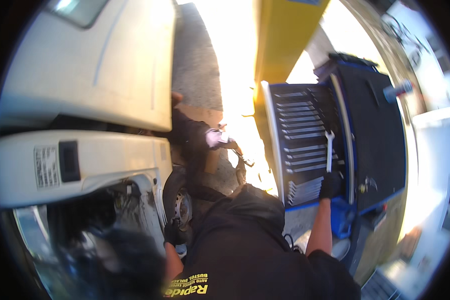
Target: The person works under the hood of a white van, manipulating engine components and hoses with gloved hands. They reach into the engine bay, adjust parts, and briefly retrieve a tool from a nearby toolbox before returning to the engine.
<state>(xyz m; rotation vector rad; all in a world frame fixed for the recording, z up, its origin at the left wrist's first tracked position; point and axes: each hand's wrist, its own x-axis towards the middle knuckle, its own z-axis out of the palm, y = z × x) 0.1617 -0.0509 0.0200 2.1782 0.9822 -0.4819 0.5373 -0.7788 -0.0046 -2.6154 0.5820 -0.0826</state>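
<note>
My right hand (329, 185), in a black glove, is closed around the lower end of a silver open-ended wrench (330, 150). The wrench points away from me over an open tool drawer (310, 172), where several wrenches (300, 135) lie in a row by size. My left hand (171, 232), also black-gloved, hangs beside a vehicle wheel (183, 207). Its fingers look closed, with a small dark thing at their upper end too blurred to name.
A pale vehicle (100, 155) with an opened front fills the left. Ahead, a person in dark clothes (187, 135) crouches by the wheel. A yellow post (282, 42) rises behind the drawer. The tool cabinet top (372, 135) carries a spray can (398, 90).
</note>
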